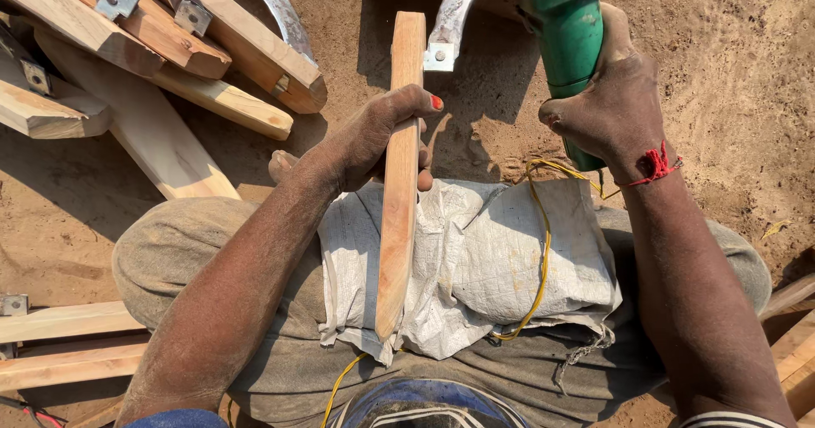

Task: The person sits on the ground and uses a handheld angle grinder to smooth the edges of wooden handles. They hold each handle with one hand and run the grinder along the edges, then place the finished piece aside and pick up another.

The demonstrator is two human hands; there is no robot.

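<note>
My left hand [373, 135] grips a long, slim wooden stick [397, 216] near its middle; the stick points away from me and its tapered near end rests on a white woven sack [501, 258] spread over my lap. My right hand [615, 105] holds the green body of a power grinder [564, 29] off to the right of the stick, its head out of view at the top edge. A yellow cord [543, 250] runs from the grinder across the sack toward me. A red thread is tied around my right wrist.
A pile of wooden handles with metal brackets and curved blades [170, 46] lies at the upper left on sandy ground [730, 63]. Another curved blade with a bracket [450, 20] sits beside the stick's far end. Wooden pieces [68, 343] lie at the lower left and right edge.
</note>
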